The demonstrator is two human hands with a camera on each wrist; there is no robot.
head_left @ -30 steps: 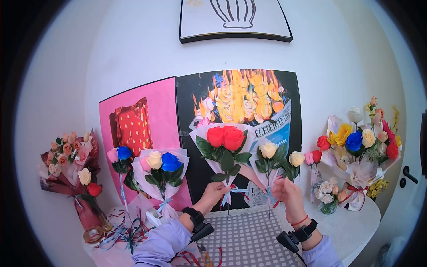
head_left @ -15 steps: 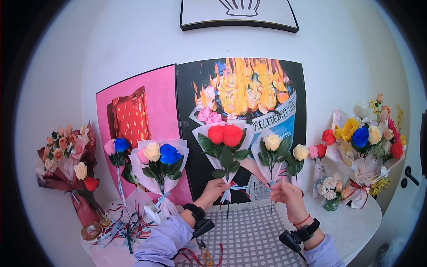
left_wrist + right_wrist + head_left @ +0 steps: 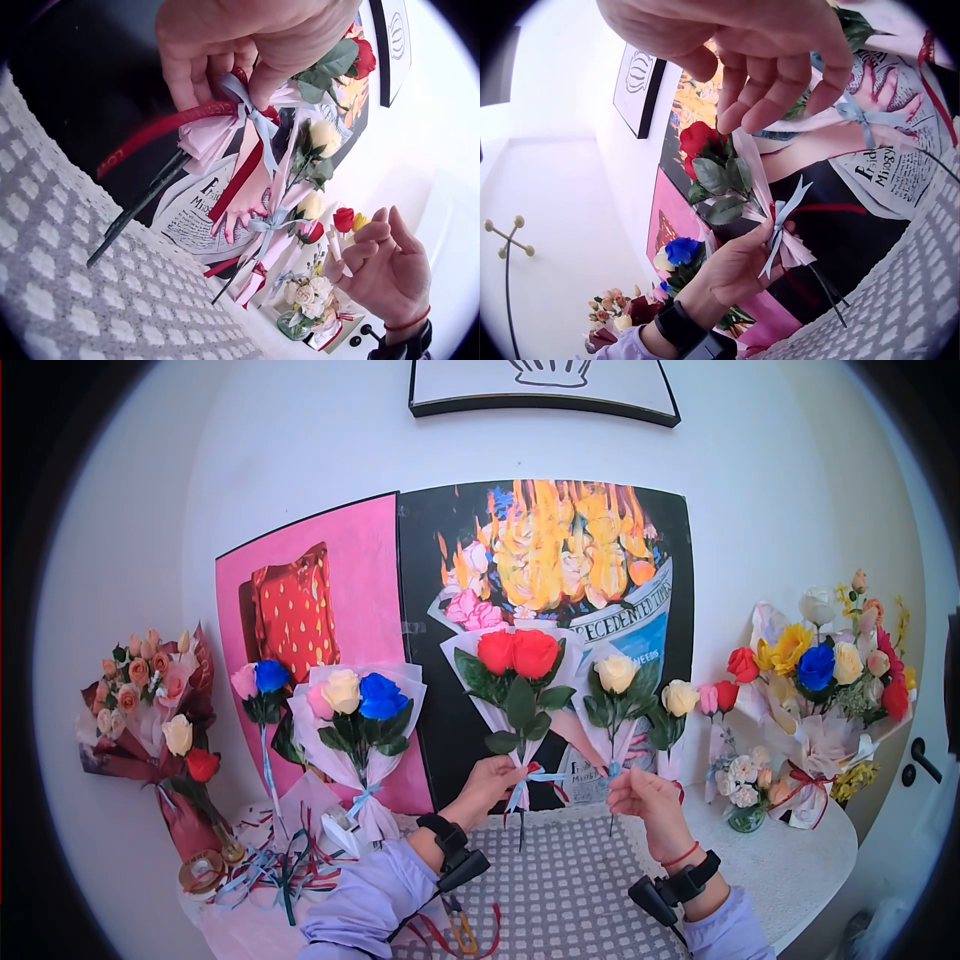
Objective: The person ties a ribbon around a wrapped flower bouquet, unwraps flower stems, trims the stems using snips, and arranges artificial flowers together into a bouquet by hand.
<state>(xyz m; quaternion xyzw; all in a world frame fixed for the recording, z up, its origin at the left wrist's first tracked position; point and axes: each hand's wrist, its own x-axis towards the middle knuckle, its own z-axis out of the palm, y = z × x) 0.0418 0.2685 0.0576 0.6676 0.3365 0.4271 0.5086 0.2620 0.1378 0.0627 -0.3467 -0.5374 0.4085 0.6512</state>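
Note:
My left hand [image 3: 487, 788] pinches the neck of a bouquet of two red roses [image 3: 517, 652], right at its light blue and dark red ribbon bow [image 3: 247, 112]. White-pink paper wraps the roses, and the green stems [image 3: 135, 206] stick out below, close over the grey patterned cloth. Beside it leans a bouquet with one cream rose [image 3: 615, 674], tied with a light blue bow [image 3: 862, 116]. My right hand [image 3: 648, 805] overlaps that bouquet's lower part in the head view. The left wrist view shows it apart from the flowers, with loosely bent fingers and nothing in them.
A pink, cream and blue rose bouquet [image 3: 360, 705] leans at left, near tangled ribbons [image 3: 285, 870]. Larger bouquets stand at the far left and right [image 3: 815, 700]. Scissors [image 3: 460, 925] lie on the cloth [image 3: 560, 890]. Two pictures lean behind, including a black-edged painting [image 3: 575, 550].
The head view has tipped downward, so the background sits higher. The red rose bouquet has shifted slightly right in my left hand's grip. My right hand's raised fingers have bent a little more.

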